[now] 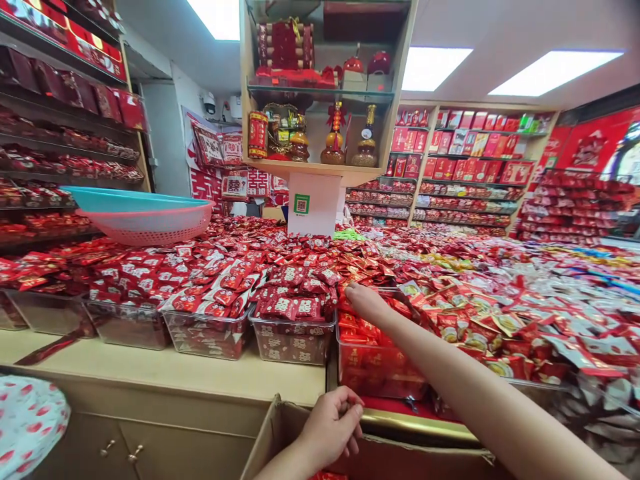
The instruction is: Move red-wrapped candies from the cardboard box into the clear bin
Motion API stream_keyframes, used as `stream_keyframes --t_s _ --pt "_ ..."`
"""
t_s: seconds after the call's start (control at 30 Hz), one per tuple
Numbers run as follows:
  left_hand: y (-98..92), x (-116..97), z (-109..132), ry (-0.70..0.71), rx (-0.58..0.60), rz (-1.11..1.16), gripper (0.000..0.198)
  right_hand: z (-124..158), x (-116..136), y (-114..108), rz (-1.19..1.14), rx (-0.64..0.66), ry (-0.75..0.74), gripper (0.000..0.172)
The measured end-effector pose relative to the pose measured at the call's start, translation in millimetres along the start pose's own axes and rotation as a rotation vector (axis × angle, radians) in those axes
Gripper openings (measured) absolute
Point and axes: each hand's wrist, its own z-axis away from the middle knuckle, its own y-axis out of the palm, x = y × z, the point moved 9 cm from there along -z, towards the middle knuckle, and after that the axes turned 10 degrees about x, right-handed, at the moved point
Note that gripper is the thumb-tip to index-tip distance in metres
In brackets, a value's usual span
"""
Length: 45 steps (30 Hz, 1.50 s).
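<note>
My right hand (364, 303) reaches across to the clear bin of red packets (367, 333) at the counter's front. It is at the bin's back left, among the heaped packets; its fingers are mostly turned from view, so their grip cannot be made out. Lower down, my left hand (334, 423) hovers over an open cardboard box (267, 433). Its fingers are loosely bent and a little apart, with nothing visible in them. Some red packaging (327, 476) shows at the bottom of the box.
Clear bins (205, 340) of small red packets line the counter (220, 373). A blue and a pink basket (145, 223) rest on the heap at left. A display cabinet (320, 170) overhangs the middle. Loose packets (500, 333) spread to the right. A strawberry-patterned cloth (30, 423) bulges in at lower left.
</note>
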Motion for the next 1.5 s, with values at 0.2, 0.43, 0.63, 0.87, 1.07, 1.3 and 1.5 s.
stream_keyframes --t_s 0.2,0.43,0.63,0.87,1.07,1.3,1.5 --pt "1.7 -0.9 -1.8 -0.02 0.006 -0.03 0.022 -5.0 3.4 11.3 0.048 0.051 -0.028 0.016" --pt "-0.9 -1.6 -5.1 0.006 -0.002 -0.04 0.02 -6.9 0.9 3.9 0.025 0.09 -0.022 0.021" --pt "0.7 -3.8 -4.3 0.015 0.005 -0.067 0.021 2.4 -37.2 -9.9 -0.042 0.115 0.066 0.028" --pt "0.3 -6.3 -4.0 0.002 0.002 -0.123 0.022 19.3 -85.9 -4.3 -0.041 0.209 0.192 0.03" --pt "-0.3 -10.7 -1.5 0.044 -0.022 -0.187 0.022 28.1 -103.8 0.6 -0.001 0.273 0.278 0.026" --pt "-0.3 -9.7 -2.8 0.065 -0.034 -0.224 0.021 41.8 -105.1 8.5 0.038 0.293 0.333 0.022" --pt "-0.5 -12.0 -1.8 0.075 -0.024 -0.262 0.02 44.7 -95.0 -0.1 0.032 0.252 0.343 0.018"
